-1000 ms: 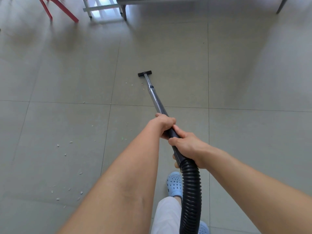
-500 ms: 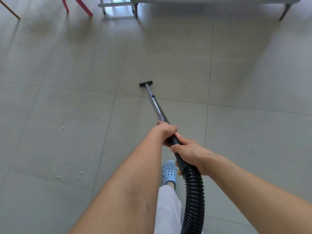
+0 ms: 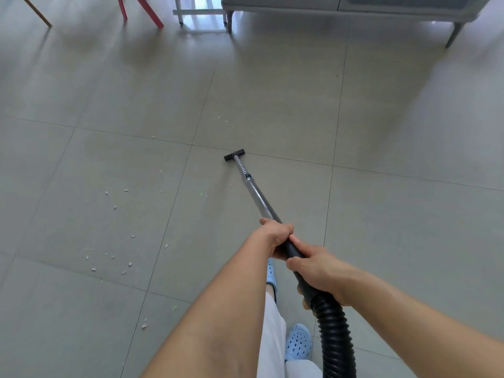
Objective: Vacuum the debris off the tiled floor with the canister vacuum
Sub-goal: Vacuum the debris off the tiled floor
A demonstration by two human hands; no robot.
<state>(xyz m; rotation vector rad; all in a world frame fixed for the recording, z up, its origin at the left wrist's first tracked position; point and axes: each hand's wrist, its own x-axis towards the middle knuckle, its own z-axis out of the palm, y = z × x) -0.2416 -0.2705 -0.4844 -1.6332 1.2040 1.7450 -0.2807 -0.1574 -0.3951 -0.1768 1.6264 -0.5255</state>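
Tiled floor (image 3: 272,99): debris (image 3: 109,257) left of both hands' grip on wand (image 3: 256,195).

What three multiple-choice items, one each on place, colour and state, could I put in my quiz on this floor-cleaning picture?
1. Where does most of the white debris lie relative to the nozzle?
A. left of it, nearer the person
B. right of it
C. under the grey cabinet

2. What colour are the shoes?
A. red
B. light blue
C. black

3. How is the wand held?
A. left hand only
B. right hand only
C. both hands

Answers: 1 A, the scraps dot the tiles left of the wand. 2 B, a pale blue clog shows by the hose. 3 C, the left hand grips ahead of the right hand.
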